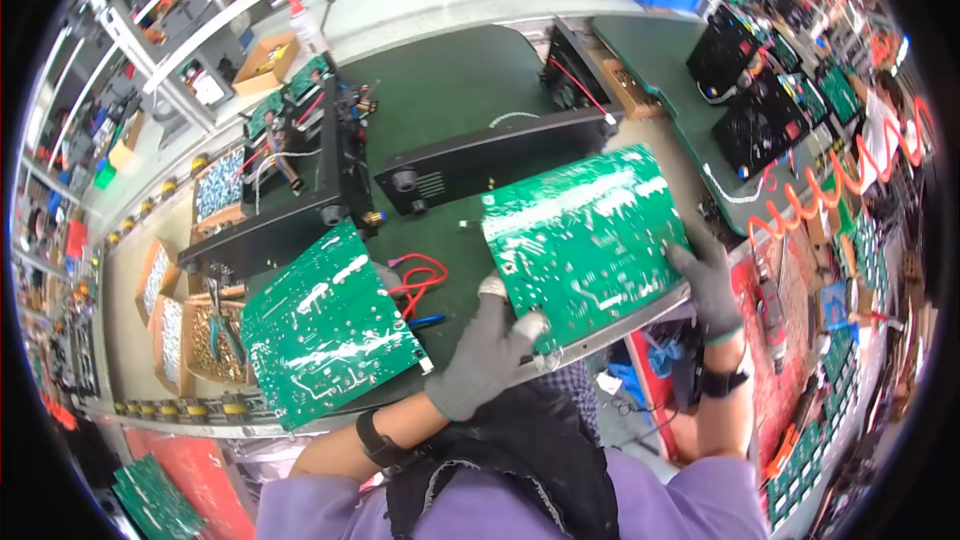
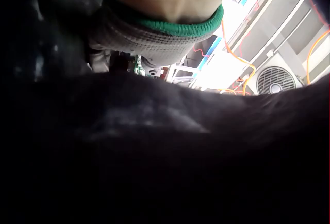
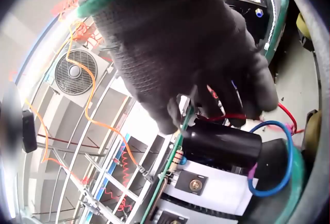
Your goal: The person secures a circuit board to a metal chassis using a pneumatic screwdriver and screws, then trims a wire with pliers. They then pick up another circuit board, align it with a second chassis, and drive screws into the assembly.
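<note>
Both hands, in grey gloves, hold a large green circuit board [image 1: 590, 240], solder side up and tilted, at the table's front edge. My left hand [image 1: 480, 360] grips its lower left corner. At its right edge, my right hand [image 1: 712, 285] has the thumb on top. The right wrist view shows that hand's fingers on the component side, beside a black cylindrical capacitor [image 3: 221, 142] and a blue wire loop [image 3: 289, 157]. Dark cloth blocks most of the left wrist view, leaving the glove cuff [image 2: 160, 38] visible. A second green circuit board [image 1: 330, 335] lies to the left.
Black metal panels [image 1: 500, 160] stand on the green work mat [image 1: 440, 70] behind the board. Red wire [image 1: 425, 275] and a blue pen [image 1: 427, 321] lie between the boards. Screw boxes [image 1: 215, 340], one holding pliers [image 1: 222, 325], sit left. Black units [image 1: 760, 120] stand at right.
</note>
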`<state>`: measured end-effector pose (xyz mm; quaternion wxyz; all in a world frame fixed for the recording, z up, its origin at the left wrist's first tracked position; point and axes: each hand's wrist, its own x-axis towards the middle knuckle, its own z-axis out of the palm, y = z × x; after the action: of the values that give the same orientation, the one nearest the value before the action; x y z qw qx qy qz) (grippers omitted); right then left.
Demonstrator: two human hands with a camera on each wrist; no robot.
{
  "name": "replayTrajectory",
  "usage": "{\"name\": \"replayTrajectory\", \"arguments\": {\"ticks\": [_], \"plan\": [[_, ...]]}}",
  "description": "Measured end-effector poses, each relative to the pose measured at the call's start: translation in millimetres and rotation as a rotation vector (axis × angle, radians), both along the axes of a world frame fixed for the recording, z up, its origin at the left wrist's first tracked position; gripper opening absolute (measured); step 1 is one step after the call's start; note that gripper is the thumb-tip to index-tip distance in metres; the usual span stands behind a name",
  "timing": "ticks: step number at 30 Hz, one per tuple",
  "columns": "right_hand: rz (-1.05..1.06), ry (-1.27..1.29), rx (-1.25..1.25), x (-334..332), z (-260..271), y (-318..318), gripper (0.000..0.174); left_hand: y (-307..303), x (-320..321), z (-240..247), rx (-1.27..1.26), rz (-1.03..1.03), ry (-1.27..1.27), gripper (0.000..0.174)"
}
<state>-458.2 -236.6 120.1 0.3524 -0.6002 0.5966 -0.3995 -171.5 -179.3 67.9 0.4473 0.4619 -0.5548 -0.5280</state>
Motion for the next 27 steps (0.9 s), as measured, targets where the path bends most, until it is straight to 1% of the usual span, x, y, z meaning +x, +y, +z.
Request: {"name": "replayTrajectory", "arguments": {"ticks": [1, 2, 3, 4, 5, 7, 8, 9, 10, 11, 12, 13, 14, 15, 16, 17, 18, 19, 20, 21, 22, 23, 24, 25, 26, 27], "plan": [[-0.015, -0.007, -0.035, 3, 7, 10, 0.041, 4, 0, 4, -0.004, 0.027, 0.015, 0.056], [-0.061, 0.002, -0.054, 3, 12, 22, 0.038, 9, 1, 8, -0.005, -0.003, 0.041, 0.056], [-0.170, -0.010, -0.095, 11, 17, 32, 0.039, 12, 2, 14, -0.007, -0.036, 0.065, 0.057], [-0.192, -0.065, -0.149, 10, 23, 38, 0.040, 14, 3, 24, -0.059, -0.037, 0.108, 0.057], [-0.220, -0.124, -0.199, 10, 31, 42, 0.042, 15, 10, 35, -0.056, -0.023, 0.110, 0.057], [-0.273, -0.221, -0.315, 17, 52, 43, 0.047, 9, 31, 69, -0.400, -0.130, -0.107, 0.056], [-0.231, -0.165, -0.381, 33, 79, 41, 0.045, 9, 41, 99, -0.291, -0.162, 0.003, 0.054], [-0.232, -0.178, -0.551, 44, 89, 27, 0.048, 13, 49, 109, -0.205, -0.140, 0.186, 0.051], [-0.176, -0.097, -0.641, 53, 106, 16, 0.048, 8, 65, 124, -0.362, -0.076, 0.035, 0.048], [-0.080, -0.122, -0.667, 58, 118, 0, 0.046, -7, 81, 146, -0.548, -0.054, -0.036, 0.047], [-0.120, -0.089, -0.826, 73, 123, -23, 0.044, -14, 99, 174, -0.624, -0.002, -0.398, 0.052], [-0.083, 0.002, -0.878, 94, 142, -42, 0.043, -24, 104, 187, -0.552, 0.090, -0.215, 0.052], [-0.091, -0.177, -0.823, 106, 144, -67, 0.040, -35, 107, 198, -0.474, 0.177, -0.032, 0.052], [0.000, -0.406, -0.767, 125, 148, -84, 0.039, -59, 116, 214, -0.677, 0.268, -0.288, 0.049], [0.030, -0.362, -0.802, 128, 143, -110, 0.039, -82, 125, 219, -0.642, 0.226, -0.236, 0.048], [0.050, -0.369, -0.705, 133, 140, -124, 0.037, -109, 135, 218, -0.772, 0.198, -0.246, 0.048], [0.120, -0.344, -0.736, 137, 132, -144, 0.036, -123, 133, 222, -0.668, 0.134, -0.118, 0.046], [0.160, -0.347, -0.726, 141, 123, -159, 0.035, -147, 141, 210, -0.578, 0.148, -0.038, 0.043], [0.218, -0.388, -0.657, 138, 108, -181, 0.034, -166, 154, 198, -0.529, 0.154, -0.158, 0.040], [0.215, -0.340, -0.546, 137, 101, -188, 0.032, -180, 159, 192, -0.478, 0.159, -0.277, 0.037], [0.238, -0.374, -0.431, 136, 91, -200, 0.032, -188, 156, 183, -0.293, 0.105, -0.047, 0.035], [0.261, -0.383, -0.217, 134, 88, -204, 0.033, -194, 148, 176, -0.103, 0.051, 0.180, 0.032], [0.252, -0.282, -0.133, 131, 82, -211, 0.032, -204, 145, 166, -0.053, 0.051, 0.268, 0.033], [0.243, -0.182, -0.048, 129, 76, -217, 0.031, -215, 153, 154, 0.059, -0.060, 0.264, 0.045], [0.238, -0.185, -0.050, 130, 73, -219, 0.031, -223, 153, 147, 0.117, -0.083, 0.265, 0.044], [0.213, -0.113, 0.039, 132, 71, -220, 0.030, -228, 152, 140, 0.176, -0.105, 0.266, 0.043]]}}
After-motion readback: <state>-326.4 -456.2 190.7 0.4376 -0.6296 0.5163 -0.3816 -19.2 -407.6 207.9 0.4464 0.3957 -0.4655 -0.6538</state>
